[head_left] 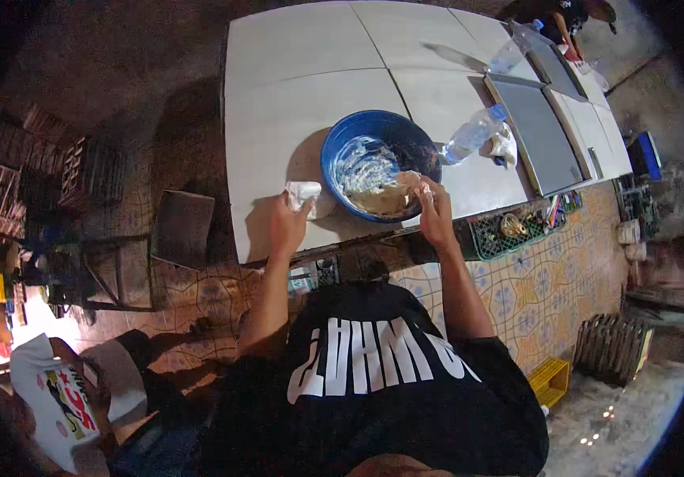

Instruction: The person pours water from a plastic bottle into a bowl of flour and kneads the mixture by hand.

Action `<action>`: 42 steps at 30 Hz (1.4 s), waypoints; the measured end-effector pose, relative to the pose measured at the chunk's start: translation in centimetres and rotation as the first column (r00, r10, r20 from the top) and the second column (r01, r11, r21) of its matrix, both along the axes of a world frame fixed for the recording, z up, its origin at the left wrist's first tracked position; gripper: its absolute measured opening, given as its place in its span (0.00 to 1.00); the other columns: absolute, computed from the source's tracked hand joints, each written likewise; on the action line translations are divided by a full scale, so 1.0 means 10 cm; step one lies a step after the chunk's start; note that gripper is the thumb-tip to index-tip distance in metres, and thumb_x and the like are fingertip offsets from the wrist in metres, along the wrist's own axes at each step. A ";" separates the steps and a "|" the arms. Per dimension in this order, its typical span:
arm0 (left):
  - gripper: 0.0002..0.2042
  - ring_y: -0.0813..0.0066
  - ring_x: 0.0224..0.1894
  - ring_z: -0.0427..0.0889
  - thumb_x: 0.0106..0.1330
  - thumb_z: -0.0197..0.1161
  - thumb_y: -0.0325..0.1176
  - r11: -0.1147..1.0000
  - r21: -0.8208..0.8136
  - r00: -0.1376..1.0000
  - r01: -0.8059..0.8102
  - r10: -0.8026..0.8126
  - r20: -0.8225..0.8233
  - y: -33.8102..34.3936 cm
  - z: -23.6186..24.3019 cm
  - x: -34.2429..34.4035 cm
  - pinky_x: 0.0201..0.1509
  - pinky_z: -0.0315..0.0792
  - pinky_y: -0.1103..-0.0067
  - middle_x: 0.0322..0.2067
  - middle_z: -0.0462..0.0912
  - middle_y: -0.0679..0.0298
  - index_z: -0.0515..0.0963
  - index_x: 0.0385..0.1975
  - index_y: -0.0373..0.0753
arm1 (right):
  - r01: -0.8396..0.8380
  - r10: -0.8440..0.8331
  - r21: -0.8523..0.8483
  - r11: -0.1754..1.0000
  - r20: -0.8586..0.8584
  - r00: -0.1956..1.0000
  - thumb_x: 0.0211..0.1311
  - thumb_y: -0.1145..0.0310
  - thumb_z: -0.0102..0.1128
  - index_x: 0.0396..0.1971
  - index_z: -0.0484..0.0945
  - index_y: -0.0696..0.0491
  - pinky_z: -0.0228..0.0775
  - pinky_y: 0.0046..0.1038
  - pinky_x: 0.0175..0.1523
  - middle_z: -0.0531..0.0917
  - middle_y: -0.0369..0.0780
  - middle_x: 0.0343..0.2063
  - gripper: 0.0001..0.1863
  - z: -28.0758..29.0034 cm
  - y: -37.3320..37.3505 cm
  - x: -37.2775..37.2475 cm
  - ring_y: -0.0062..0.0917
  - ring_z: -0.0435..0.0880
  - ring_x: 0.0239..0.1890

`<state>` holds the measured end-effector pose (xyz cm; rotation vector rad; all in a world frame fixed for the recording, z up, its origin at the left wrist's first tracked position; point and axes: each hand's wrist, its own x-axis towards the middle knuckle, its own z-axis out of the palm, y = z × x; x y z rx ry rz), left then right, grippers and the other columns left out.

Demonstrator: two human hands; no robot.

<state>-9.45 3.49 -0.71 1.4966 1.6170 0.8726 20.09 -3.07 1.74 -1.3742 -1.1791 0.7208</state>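
Observation:
A deep blue bowl (343, 129) stands near the front edge of the white-topped table, holding a wet, pale dough-like mixture (370, 176) smeared up its inner wall. Left of the bowl, my left hand (288, 226) is closed around a small white cup (304, 191). My right hand (437, 216) is at the bowl's right front rim, its fingers bent together over the inside. At those fingertips is a pale dough-like clump (410, 180); part of it is hidden by the fingers.
Right of the bowl lie a clear plastic bottle (469, 137) and a crumpled white bag (503, 147). Grey trays (545, 139) and another bottle (509, 54) are farther right. A green crate (497, 238) sits below the table edge. People are at lower left (56, 405) and far right (569, 20).

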 end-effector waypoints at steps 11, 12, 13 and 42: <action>0.22 0.59 0.47 0.86 0.60 0.75 0.35 1.000 0.024 0.997 -0.002 0.003 -0.074 0.09 0.80 -0.10 0.51 0.76 0.69 0.45 0.86 0.48 0.79 0.50 0.29 | -0.029 0.056 -0.052 0.998 0.680 0.731 0.59 0.71 0.68 0.53 0.80 0.52 0.49 0.47 0.70 0.87 0.44 0.46 0.20 -0.04 0.09 0.33 0.38 0.83 0.53; 0.21 0.64 0.46 0.86 0.60 0.74 0.33 0.960 0.272 0.981 -0.062 0.108 -0.160 0.11 0.68 -0.10 0.49 0.77 0.71 0.44 0.87 0.50 0.79 0.49 0.29 | -0.037 0.109 -0.123 0.992 0.656 0.747 0.58 0.72 0.69 0.53 0.79 0.52 0.46 0.51 0.72 0.86 0.43 0.49 0.21 -0.05 0.08 0.35 0.36 0.82 0.57; 0.21 0.64 0.46 0.86 0.60 0.74 0.33 0.961 0.269 0.980 -0.067 0.114 -0.163 0.14 0.74 -0.10 0.49 0.77 0.71 0.44 0.87 0.50 0.79 0.49 0.29 | -0.043 0.116 -0.127 0.991 0.653 0.748 0.58 0.72 0.69 0.53 0.79 0.52 0.46 0.51 0.72 0.86 0.43 0.49 0.21 -0.09 0.07 0.37 0.36 0.82 0.57; 0.12 0.45 0.43 0.84 0.58 0.64 0.23 0.547 -0.031 0.396 0.837 -0.643 -0.655 0.51 0.68 1.26 0.49 0.79 0.58 0.38 0.84 0.45 0.79 0.43 0.33 | -0.128 0.172 -0.129 0.983 0.436 0.883 0.55 0.76 0.69 0.51 0.80 0.60 0.73 0.43 0.58 0.83 0.52 0.48 0.21 -0.05 0.17 0.61 0.51 0.81 0.52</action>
